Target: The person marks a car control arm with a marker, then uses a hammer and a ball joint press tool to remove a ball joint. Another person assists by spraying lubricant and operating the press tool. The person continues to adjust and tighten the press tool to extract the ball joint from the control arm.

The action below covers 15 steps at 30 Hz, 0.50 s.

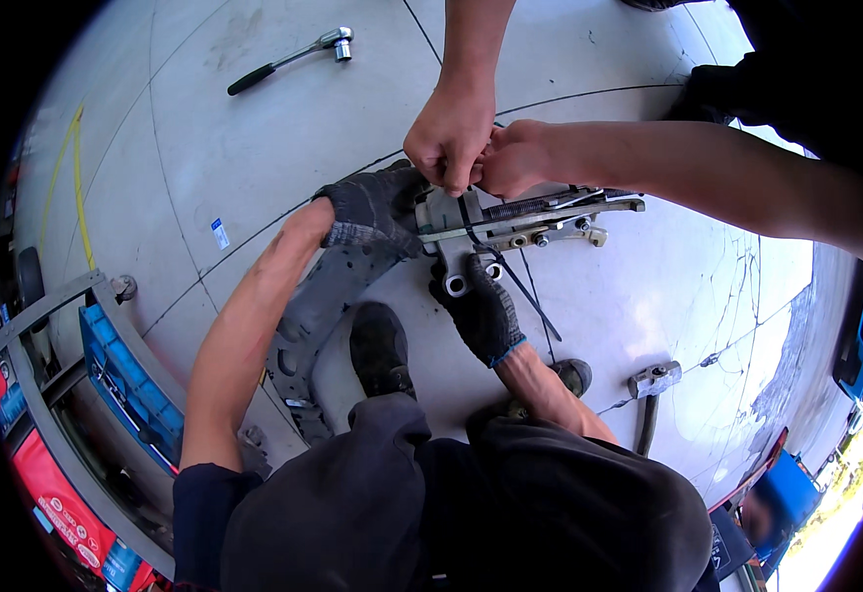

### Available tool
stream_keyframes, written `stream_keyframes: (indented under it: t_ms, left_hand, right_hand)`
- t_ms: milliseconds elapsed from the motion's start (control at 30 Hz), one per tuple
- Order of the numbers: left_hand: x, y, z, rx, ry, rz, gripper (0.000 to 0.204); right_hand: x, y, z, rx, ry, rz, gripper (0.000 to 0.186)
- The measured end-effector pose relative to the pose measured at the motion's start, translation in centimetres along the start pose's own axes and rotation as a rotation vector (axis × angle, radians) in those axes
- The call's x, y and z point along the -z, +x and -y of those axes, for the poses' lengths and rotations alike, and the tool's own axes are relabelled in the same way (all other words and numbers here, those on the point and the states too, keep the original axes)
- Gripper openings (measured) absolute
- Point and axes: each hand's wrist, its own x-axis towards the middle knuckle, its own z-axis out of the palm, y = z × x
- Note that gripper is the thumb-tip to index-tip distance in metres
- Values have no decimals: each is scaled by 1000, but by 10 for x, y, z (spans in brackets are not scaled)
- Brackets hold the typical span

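Note:
A metal assembly (pixel 510 229) with a long spring, rods, bolts and ringed lugs is held over the floor in front of me. My left hand (pixel 377 210), in a dark knit glove, grips its left end. From below, my right hand (pixel 483 311), gloved too, has its fingers around the near side by the ringed lugs. A thin black strap (pixel 468 212) crosses the assembly, and a black tail hangs off toward the lower right. Another person's two bare hands (pixel 451 138) are closed together just above the strap. What their fingers pinch is mostly hidden.
A ratchet wrench (pixel 293 61) lies on the floor at the far left. To my right is a hammer (pixel 653 385). A curved grey metal plate (pixel 318 296) rests near my left shoe. A metal-framed cart (pixel 56 345) with a blue tray (pixel 120 380) stands at left.

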Motion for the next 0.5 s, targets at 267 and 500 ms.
stream_keyframes:
  t_ms: [267, 500]
  left_hand:
    - [3, 5, -5, 10, -16, -3, 86]
    - [5, -7, -5, 132, 46, -28, 101]
  right_hand:
    - [-1, 0, 4, 5, -13, -19, 44]
    - [-36, -66, 41, -93, -1283, -156, 40]
